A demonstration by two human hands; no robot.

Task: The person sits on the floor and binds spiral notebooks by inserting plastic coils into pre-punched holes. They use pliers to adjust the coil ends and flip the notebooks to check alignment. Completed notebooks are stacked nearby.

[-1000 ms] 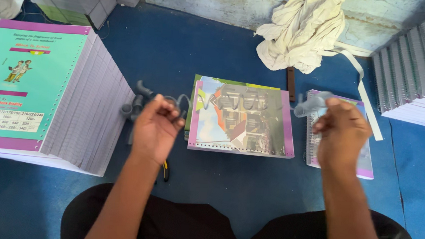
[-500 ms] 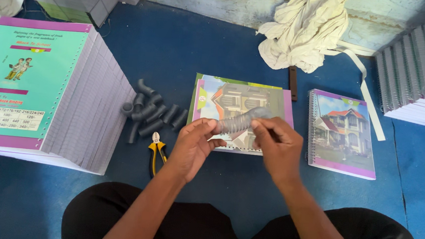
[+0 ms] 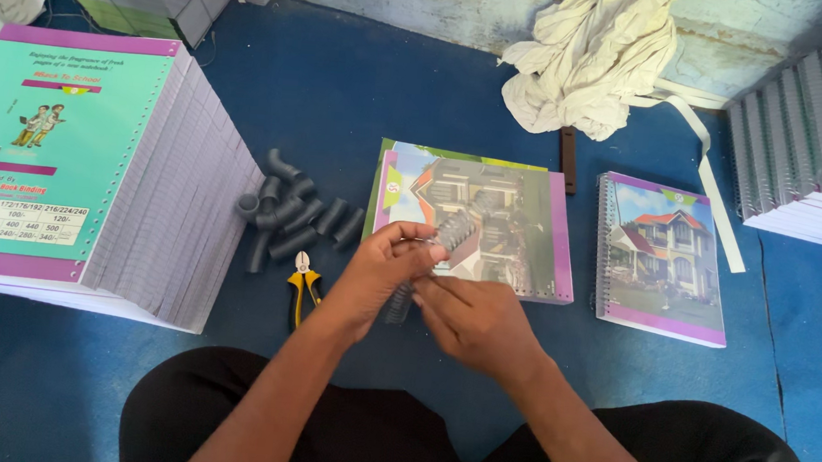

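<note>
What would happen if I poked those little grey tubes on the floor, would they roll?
Probably yes: the grey tubes look round and lie loose on the flat blue floor, so a poke should roll them sideways. They look small and hollow, so likely light. The bent one may just wobble.

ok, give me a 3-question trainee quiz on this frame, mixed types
1. True or false: both hands grip the grey spiral binding coil.
2. Which lies closest to the yellow-handled cutting pliers?
A. cream cloth bundle
B. pile of grey coil pieces
C. spiral-bound notebook with a house-picture cover
3. Fill in: the tall stack of punched pages with a teal cover lies to the person's ____.

Key:
1. True: left hand and right hand both hold it, over the unbound book with a house-picture cover.
2. B
3. left
</note>
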